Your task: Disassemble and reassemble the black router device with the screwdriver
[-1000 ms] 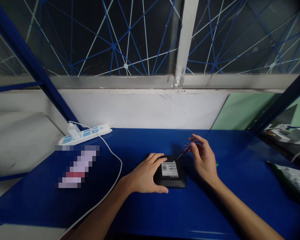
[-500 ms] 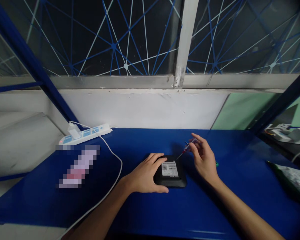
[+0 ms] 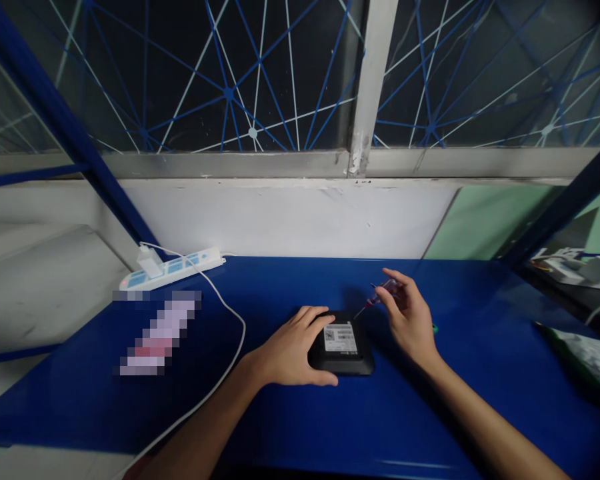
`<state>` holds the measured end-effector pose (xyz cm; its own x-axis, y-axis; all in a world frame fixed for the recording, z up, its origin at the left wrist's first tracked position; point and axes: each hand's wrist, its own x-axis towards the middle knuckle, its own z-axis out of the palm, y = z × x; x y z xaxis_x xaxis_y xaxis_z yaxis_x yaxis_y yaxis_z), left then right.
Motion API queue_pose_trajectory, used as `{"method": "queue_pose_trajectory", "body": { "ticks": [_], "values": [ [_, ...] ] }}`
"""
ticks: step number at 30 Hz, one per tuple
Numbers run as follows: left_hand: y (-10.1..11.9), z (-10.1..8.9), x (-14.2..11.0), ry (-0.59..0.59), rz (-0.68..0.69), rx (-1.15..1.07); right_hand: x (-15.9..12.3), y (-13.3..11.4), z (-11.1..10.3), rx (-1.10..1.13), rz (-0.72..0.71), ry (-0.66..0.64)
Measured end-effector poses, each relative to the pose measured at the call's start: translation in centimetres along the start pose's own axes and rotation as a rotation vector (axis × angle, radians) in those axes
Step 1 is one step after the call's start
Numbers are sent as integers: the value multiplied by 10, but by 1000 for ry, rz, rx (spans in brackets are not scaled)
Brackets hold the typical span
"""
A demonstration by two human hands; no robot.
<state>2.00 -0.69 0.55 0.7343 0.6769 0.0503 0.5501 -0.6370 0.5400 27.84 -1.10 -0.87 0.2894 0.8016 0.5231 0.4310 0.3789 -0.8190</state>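
Observation:
A flat black electronic device (image 3: 350, 365) lies on the blue table with a white label (image 3: 341, 338) facing up; the label carries a QR code. My left hand (image 3: 293, 350) grips its left side, thumb along the near edge and fingers over the far part. Between the fingertips of my right hand (image 3: 409, 320) is a small screwdriver (image 3: 375, 298) with a clear and red handle. Its thin shaft slants down to the left, and the tip meets the device near its far right corner. Part of the handle is hidden by my fingers.
A white power strip (image 3: 180, 267) with a plugged-in adapter stands at the back left, its white cable (image 3: 243, 327) running forward across the table. A pixelated item (image 3: 160, 333) lies left. A small green object (image 3: 435, 328) sits behind my right wrist; a silvery bag (image 3: 587, 360) is far right.
The fingers of my right hand have shifted slightly round the screwdriver handle, showing more of it. The tip stays at the same corner; my left hand and the device have not moved.

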Motion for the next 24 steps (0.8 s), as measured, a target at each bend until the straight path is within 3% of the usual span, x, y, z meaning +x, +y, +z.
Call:
{"method": "queue_pose_trajectory", "body": {
  "ticks": [7,12,20,24],
  "values": [
    [0,-2,0,-36,3,23,-3,-3,0,123,32,-72],
    [-1,-2,0,-42,-42,24,-2,-2,1,18,6,-3],
    [-5,-2,0,-6,-43,37,-1,-6,0,32,22,69],
    [-8,1,2,44,-64,48,-2,-7,0,50,20,37]
  ]
}}
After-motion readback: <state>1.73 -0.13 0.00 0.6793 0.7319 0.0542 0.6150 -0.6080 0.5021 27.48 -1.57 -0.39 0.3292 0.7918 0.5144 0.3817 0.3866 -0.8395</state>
